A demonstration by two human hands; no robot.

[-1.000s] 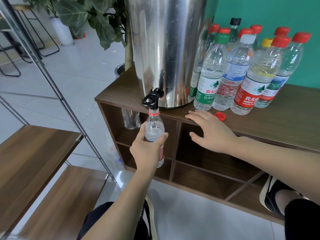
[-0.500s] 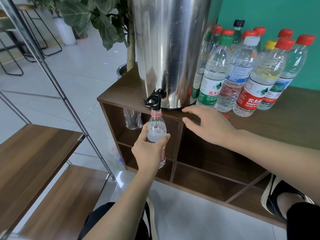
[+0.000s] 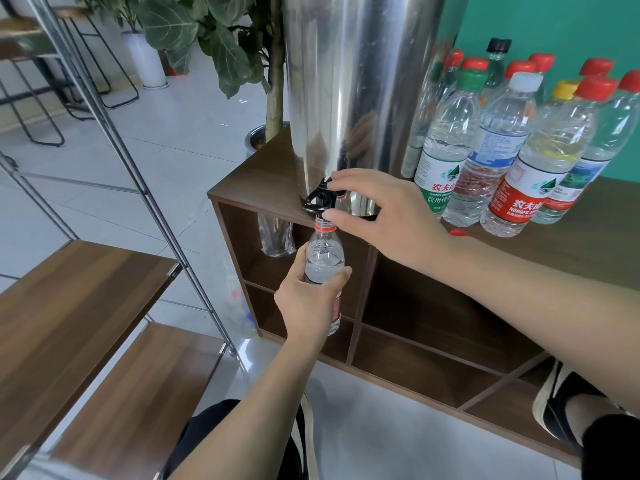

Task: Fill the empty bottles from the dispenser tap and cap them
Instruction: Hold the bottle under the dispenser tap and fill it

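My left hand grips a small clear bottle with a red neck ring, holding its open mouth right under the black tap of the steel dispenser. The bottle is mostly full of water. My right hand is at the tap, with the index finger on top of the lever and the thumb beneath it by the bottle's neck. A loose red cap lies on the cabinet top, just behind my right wrist.
Several capped water bottles stand in a cluster right of the dispenser. A clear empty bottle sits in the upper left cubby. Wooden steps with a slanted metal rail are on the left, and a potted plant stands behind the cabinet.
My right hand has left the cabinet top beside the red cap and moved left onto the tap. The left hand still holds the bottle under the spout.
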